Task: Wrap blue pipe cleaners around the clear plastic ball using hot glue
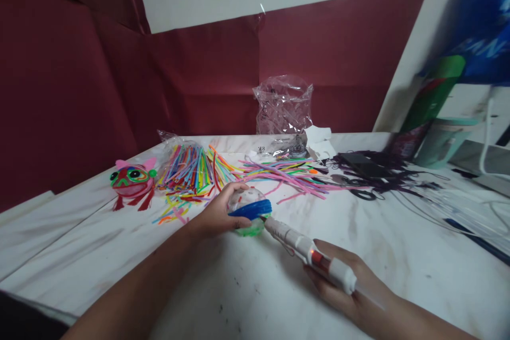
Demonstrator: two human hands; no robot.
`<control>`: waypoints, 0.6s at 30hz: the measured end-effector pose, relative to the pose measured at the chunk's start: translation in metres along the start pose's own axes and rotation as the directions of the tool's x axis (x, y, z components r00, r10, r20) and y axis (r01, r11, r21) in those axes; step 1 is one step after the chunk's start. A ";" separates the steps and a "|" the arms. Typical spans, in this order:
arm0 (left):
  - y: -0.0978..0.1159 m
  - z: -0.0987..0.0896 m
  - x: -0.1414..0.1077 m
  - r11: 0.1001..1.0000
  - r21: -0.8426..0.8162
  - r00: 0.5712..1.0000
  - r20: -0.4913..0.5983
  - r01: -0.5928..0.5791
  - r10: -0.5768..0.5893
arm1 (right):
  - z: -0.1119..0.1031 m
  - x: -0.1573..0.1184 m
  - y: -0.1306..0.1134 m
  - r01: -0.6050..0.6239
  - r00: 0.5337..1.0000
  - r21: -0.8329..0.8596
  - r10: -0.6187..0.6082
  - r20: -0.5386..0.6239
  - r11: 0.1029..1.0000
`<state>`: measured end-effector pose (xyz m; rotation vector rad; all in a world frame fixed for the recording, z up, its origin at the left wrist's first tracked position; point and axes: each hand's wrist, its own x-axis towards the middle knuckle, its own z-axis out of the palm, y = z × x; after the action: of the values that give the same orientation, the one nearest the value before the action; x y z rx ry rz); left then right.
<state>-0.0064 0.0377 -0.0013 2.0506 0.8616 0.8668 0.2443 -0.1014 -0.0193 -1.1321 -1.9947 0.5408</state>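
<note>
My left hand [223, 207] is wrapped round a pale rounded craft piece [244, 197], which has a band of blue pipe cleaners [253, 209] across it and a green fringe [252, 230] underneath. In my right hand [338, 276] is a white hot glue gun [292, 236] with a lit orange-red light on its body. Its dark nozzle points left and meets, or comes very near, the lower edge of the blue band. Whether glue is coming out is too small to tell.
A finished-looking pipe-cleaner animal [133, 183] stands at the left. Bundled pipe cleaners [187, 170], loose pink strands [287, 175], a clear plastic bag [283, 106] and dark tangled cords [374, 170] lie behind. A light green cup [446, 141] stands at the right.
</note>
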 end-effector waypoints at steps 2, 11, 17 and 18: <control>-0.001 0.000 0.000 1.000 0.001 1.000 0.005 0.003 -0.003 | 0.000 0.000 0.000 -0.008 1.000 0.000 0.008 -0.003 1.000; -0.001 0.000 0.000 1.000 0.003 1.000 0.007 -0.017 0.017 | 0.001 0.001 -0.001 -0.010 1.000 0.007 0.010 -0.002 1.000; 0.000 0.000 0.000 1.000 -0.024 1.000 0.003 0.003 -0.003 | 0.001 -0.001 0.001 -0.011 1.000 -0.006 0.010 -0.018 1.000; 0.000 0.000 0.000 1.000 -0.027 1.000 0.003 0.004 -0.004 | 0.001 -0.001 0.002 -0.011 1.000 -0.012 0.010 -0.027 1.000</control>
<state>-0.0065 0.0377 -0.0015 2.0255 0.8477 0.8690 0.2444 -0.1013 -0.0214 -1.1521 -1.9728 0.5166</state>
